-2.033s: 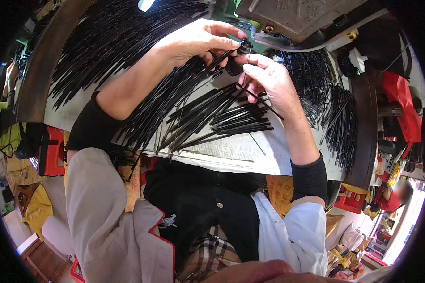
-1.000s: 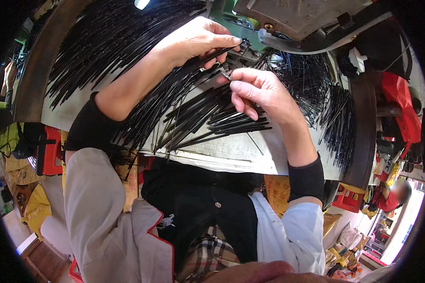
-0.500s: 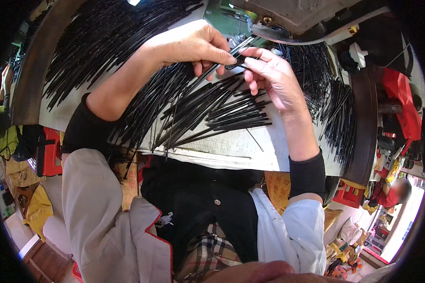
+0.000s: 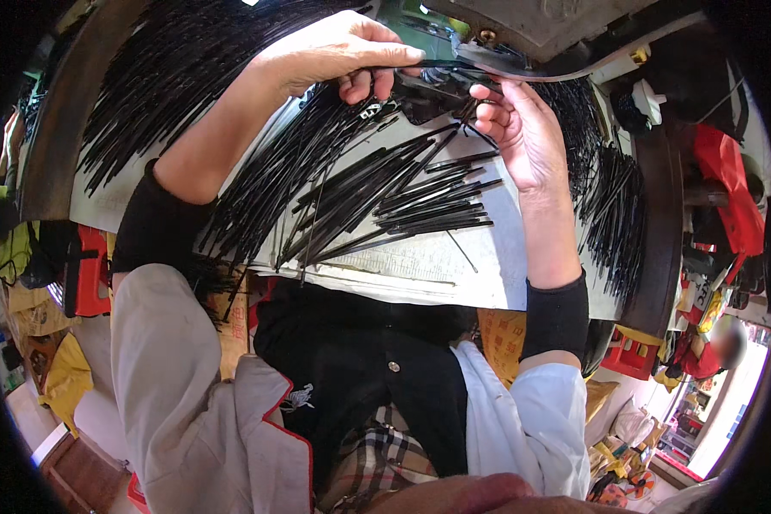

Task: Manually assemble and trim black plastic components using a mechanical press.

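Observation:
My left hand [image 4: 338, 56] reaches up to the machine's edge, its thumb and fingers closed on a thin black strip [image 4: 441, 63]. The strip lies nearly level, and its far end runs in under the machine. Right of it, my right hand [image 4: 527, 133] is raised with curled fingers drawn together; dark pieces show beside the fingertips, and what they pinch cannot be made out. Below both hands, a loose pile of black rods [image 4: 360, 197] lies fanned out on the white-covered table [image 4: 437, 265].
A metal machine [image 4: 557, 30] overhangs the table's far side. Large heaps of black rods lie at the left [image 4: 180, 77] and the right [image 4: 612, 214]. Dark raised boards border the table on both sides. Red stools [image 4: 92, 270] stand below. Another person [image 4: 704, 360] is at the far right.
My left hand has moved up toward the machine, and the strip has swung from slanted to nearly level. My right hand has shifted slightly right, apart from the left.

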Tool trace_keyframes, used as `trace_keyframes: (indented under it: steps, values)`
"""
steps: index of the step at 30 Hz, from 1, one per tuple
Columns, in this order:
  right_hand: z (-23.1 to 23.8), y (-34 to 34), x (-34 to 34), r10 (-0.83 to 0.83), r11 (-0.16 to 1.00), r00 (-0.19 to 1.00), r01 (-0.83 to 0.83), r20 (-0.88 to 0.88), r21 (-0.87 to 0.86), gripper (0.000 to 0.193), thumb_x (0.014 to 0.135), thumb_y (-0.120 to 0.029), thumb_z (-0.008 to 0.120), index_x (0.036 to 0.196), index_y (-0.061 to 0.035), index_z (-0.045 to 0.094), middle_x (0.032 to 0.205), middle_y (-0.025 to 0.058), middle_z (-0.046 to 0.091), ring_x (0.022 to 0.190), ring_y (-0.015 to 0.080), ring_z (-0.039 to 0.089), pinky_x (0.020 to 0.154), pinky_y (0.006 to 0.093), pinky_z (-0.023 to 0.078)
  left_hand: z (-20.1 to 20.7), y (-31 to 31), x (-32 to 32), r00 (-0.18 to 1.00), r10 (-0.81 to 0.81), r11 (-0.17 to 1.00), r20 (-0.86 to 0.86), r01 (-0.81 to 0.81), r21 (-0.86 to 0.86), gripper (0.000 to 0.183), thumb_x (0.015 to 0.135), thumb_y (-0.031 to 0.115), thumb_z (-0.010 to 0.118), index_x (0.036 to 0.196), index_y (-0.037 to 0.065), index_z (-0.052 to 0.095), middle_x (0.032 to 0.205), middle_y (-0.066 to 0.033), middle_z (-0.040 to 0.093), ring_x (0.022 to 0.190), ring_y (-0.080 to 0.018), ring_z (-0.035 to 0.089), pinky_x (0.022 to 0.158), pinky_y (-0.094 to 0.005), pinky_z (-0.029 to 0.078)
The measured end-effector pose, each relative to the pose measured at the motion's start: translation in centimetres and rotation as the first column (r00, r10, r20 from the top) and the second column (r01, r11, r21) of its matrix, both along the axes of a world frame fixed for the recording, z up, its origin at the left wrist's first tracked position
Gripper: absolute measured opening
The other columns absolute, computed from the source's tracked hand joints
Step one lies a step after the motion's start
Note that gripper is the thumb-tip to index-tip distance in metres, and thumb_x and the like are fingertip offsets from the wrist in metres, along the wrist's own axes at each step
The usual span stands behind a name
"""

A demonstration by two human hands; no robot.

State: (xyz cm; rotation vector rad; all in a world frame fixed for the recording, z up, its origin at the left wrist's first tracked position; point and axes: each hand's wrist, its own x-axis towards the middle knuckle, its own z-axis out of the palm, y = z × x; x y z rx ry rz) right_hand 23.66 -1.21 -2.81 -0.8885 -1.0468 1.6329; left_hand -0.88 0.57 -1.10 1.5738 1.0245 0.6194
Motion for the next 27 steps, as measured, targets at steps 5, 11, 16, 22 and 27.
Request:
trace_keyframes:
  steps: [5, 11, 16, 22, 27]
  values:
    - [-0.5, 0.2, -0.1, -0.023, 0.999, 0.999, 0.024, -0.035, 0.030, 0.024, 0.091, -0.017, 0.050, 0.103, 0.0030, 0.056, 0.089, 0.0161, 0.063, 0.066, 0.0148, 0.062, 0.061, 0.0262, 0.055, -1.2, 0.4, 0.5, 0.993, 0.070, 0.997, 0.097, -0.073, 0.029, 0.032, 0.085, 0.032, 0.060, 0.091, 0.001, 0.064, 0.050, 0.0032, 0.047, 0.039, -0.0019, 0.040, 0.037, -0.0149, 0.029]
    - [-0.8, 0.5, 0.2, -0.048, 0.998, 0.999, 0.049, -0.021, 0.042, 0.024, 0.090, -0.016, 0.050, 0.104, 0.0030, 0.056, 0.089, 0.0166, 0.063, 0.066, 0.0155, 0.062, 0.061, 0.0272, 0.055, -1.2, 0.5, 1.3, 0.985, 0.107, 0.994, 0.134, -0.106, -0.016, 0.029, 0.084, 0.030, 0.061, 0.089, 0.001, 0.064, 0.048, 0.0048, 0.042, 0.038, -0.0019, 0.035, 0.036, -0.0162, 0.025]
    - [-0.8, 0.7, 0.3, -0.036, 0.999, 0.999, 0.037, -0.021, 0.040, 0.024, 0.090, -0.015, 0.050, 0.105, 0.0030, 0.056, 0.088, 0.0173, 0.063, 0.065, 0.0161, 0.063, 0.060, 0.0279, 0.056, -1.2, 0.7, 1.1, 0.984, 0.108, 0.994, 0.142, -0.105, -0.028, 0.028, 0.084, 0.028, 0.060, 0.090, 0.001, 0.064, 0.046, 0.0054, 0.039, 0.036, -0.0017, 0.032, 0.034, -0.0169, 0.022]
    - [-1.1, 1.4, 0.7, 0.010, 0.998, 0.994, -0.018, -0.110, -0.068, 0.023, 0.089, -0.014, 0.051, 0.104, 0.0028, 0.056, 0.087, 0.0186, 0.063, 0.064, 0.0172, 0.063, 0.059, 0.0290, 0.056, -0.9, 0.9, 1.2, 0.984, 0.083, 0.987, 0.155, -0.060, -0.152, 0.028, 0.085, 0.025, 0.060, 0.092, -0.001, 0.063, 0.044, 0.0062, 0.036, 0.033, -0.0012, 0.027, 0.032, -0.0179, 0.018]
    - [-1.2, 1.2, 0.6, -0.011, 0.999, 0.995, 0.008, -0.098, -0.032, 0.022, 0.089, -0.014, 0.050, 0.103, 0.0022, 0.054, 0.087, 0.0182, 0.063, 0.065, 0.0173, 0.063, 0.060, 0.0290, 0.056, -0.8, 0.8, 1.2, 0.985, 0.095, 0.992, 0.146, -0.082, -0.090, 0.029, 0.086, 0.026, 0.059, 0.090, -0.002, 0.064, 0.044, 0.0076, 0.035, 0.033, -0.0003, 0.026, 0.031, -0.0175, 0.017]
